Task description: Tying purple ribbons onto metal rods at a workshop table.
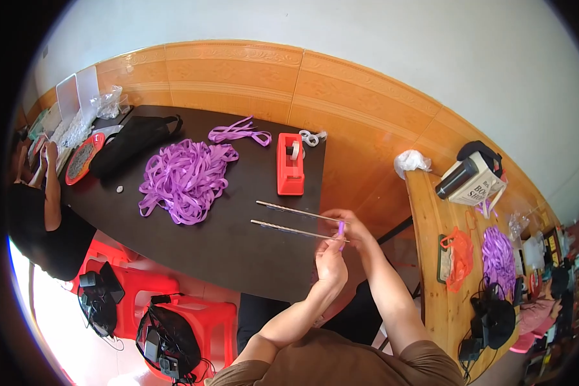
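Holding a small piece of purple ribbon (pixel 341 227) between both hands, you work just past the desk's (pixel 238 251) right edge. Your left hand (pixel 331 257) is closed, its fingertips pinching the ribbon from below; your right hand (pixel 349 225) is closed too, gripping the same piece from above. The ribbon sits at the right ends of two thin sticks (pixel 296 220), which lie side by side across the desk's right part and jut over that edge into your hands.

Near the desk's middle lies a big heap of purple ribbon (pixel 185 178). A smaller bunch of purple ribbon (pixel 238 133) lies by the far edge. A red tape dispenser (pixel 290 164) stands near the far right corner, with small tape rolls (pixel 311 137) just beyond it at the corner. A black bag (pixel 132 141) lies toward the far left corner, beside a red-rimmed tray (pixel 82 159).

Another person (pixel 35 212) sits at the left edge. Red stools (pixel 167 302) stand by the near edge, carrying black gear.
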A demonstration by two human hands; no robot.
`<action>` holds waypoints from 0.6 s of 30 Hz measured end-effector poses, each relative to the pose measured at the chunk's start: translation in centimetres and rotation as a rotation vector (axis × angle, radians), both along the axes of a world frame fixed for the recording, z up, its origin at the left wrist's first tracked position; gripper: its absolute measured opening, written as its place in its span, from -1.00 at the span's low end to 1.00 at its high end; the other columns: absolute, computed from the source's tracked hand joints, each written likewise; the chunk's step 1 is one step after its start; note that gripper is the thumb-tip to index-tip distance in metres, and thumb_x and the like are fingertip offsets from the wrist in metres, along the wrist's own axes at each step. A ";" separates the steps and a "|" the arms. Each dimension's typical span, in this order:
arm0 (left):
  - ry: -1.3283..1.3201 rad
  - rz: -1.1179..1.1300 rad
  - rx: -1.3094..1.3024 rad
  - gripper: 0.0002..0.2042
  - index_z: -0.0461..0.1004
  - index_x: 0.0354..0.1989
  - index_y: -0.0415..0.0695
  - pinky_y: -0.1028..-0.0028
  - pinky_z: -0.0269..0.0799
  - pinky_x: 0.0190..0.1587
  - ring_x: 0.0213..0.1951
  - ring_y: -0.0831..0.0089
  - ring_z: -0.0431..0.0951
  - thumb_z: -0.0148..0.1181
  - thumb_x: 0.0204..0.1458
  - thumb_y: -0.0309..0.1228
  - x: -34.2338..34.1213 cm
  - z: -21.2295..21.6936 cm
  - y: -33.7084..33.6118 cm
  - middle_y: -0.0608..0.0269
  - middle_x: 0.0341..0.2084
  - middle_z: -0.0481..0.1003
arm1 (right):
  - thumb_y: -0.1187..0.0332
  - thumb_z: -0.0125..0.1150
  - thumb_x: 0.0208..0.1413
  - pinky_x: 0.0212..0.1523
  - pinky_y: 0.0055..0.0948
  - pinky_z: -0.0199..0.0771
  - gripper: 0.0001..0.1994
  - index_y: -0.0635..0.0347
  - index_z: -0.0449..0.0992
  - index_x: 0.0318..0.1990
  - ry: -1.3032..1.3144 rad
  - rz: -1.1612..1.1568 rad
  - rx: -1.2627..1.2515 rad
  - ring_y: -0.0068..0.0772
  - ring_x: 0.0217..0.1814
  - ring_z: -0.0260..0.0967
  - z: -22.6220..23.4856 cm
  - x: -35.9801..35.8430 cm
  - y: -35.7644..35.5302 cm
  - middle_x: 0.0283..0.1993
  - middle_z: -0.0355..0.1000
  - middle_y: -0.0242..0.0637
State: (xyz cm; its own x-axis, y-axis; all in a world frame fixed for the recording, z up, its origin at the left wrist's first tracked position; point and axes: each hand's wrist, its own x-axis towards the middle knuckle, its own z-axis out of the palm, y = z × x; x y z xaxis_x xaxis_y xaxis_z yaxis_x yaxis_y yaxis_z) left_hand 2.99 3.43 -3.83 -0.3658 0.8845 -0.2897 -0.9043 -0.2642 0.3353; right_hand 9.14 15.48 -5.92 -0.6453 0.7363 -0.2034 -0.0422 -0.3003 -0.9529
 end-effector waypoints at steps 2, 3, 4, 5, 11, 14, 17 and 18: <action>0.010 0.008 -0.025 -0.83 0.35 -0.62 -0.12 0.53 0.25 -0.15 -0.35 0.53 0.40 0.16 -0.05 -0.59 0.2 -0.3 0.2 0.25 -0.46 0.48 | 0.42 0.11 0.07 -0.09 -0.47 0.36 -0.84 0.26 0.52 -0.24 -0.105 -0.140 0.225 -0.49 -0.14 0.39 1.4 1.2 1.3 -0.14 0.47 -0.27; 0.026 0.019 -0.054 -0.83 0.35 -0.63 -0.14 0.51 0.27 -0.13 -0.36 0.49 0.41 0.15 -0.05 -0.61 0.1 -0.6 0.1 0.22 -0.45 0.49 | 0.43 0.10 0.07 -0.06 -0.45 0.35 -0.84 0.23 0.52 -0.22 -0.120 -0.156 0.250 -0.46 -0.12 0.40 3.0 1.3 1.0 -0.11 0.46 -0.29; 0.019 0.021 -0.056 -0.83 0.35 -0.63 -0.14 0.51 0.27 -0.13 -0.36 0.49 0.41 0.15 -0.05 -0.61 0.1 -0.6 0.2 0.22 -0.45 0.49 | 0.44 0.09 0.07 -0.03 -0.43 0.34 -0.84 0.20 0.52 -0.20 -0.136 -0.177 0.280 -0.44 -0.10 0.40 5.1 1.4 0.7 -0.07 0.45 -0.31; 0.021 0.022 -0.037 -0.82 0.34 -0.63 -0.11 0.54 0.23 -0.16 -0.37 0.55 0.37 0.16 -0.05 -0.59 0.1 -0.4 0.2 0.25 -0.44 0.48 | 0.42 0.09 0.08 0.01 -0.43 0.30 -0.85 0.19 0.54 -0.23 -0.172 -0.082 0.389 -0.41 -0.04 0.36 7.1 1.5 0.5 0.01 0.40 -0.28; 0.024 0.018 -0.019 -0.79 0.30 -0.64 -0.08 0.57 0.16 -0.21 -0.39 0.63 0.30 0.18 -0.05 -0.56 0.2 -1.3 0.3 0.30 -0.41 0.47 | 0.28 0.06 0.10 0.20 -0.06 0.01 -0.79 -0.01 0.56 -0.16 -0.989 0.684 1.005 -0.13 0.30 -0.05 13.2 -2.3 -0.9 0.22 0.19 -0.17; 0.027 0.011 -0.013 -0.80 0.31 -0.63 -0.09 0.57 0.19 -0.19 -0.38 0.60 0.32 0.16 -0.04 -0.58 0.3 -1.5 0.4 0.30 -0.43 0.47 | 0.25 0.04 0.08 0.19 0.09 -0.08 -0.77 -0.11 0.56 -0.14 -1.184 0.781 1.085 -0.17 0.30 -0.07 14.1 -3.9 -1.3 0.19 0.21 -0.26; 0.036 0.012 -0.005 -0.81 0.33 -0.63 -0.11 0.55 0.23 -0.16 -0.36 0.56 0.36 0.14 -0.03 -0.60 0.4 -1.5 0.3 0.28 -0.44 0.48 | 0.30 0.07 0.01 0.16 0.04 -0.03 -0.79 -0.09 0.57 -0.20 -1.325 0.893 1.033 -0.20 0.25 -0.03 15.3 -5.5 -1.4 0.05 0.27 -0.31; 0.044 0.011 -0.002 -0.82 0.34 -0.62 -0.11 0.55 0.24 -0.15 -0.35 0.56 0.37 0.14 -0.03 -0.59 0.3 -1.4 0.3 0.27 -0.43 0.49 | 0.30 0.07 0.01 0.16 0.04 -0.03 -0.79 -0.09 0.57 -0.20 -1.325 0.893 1.036 -0.20 0.25 -0.03 15.4 -6.0 -1.3 0.05 0.27 -0.31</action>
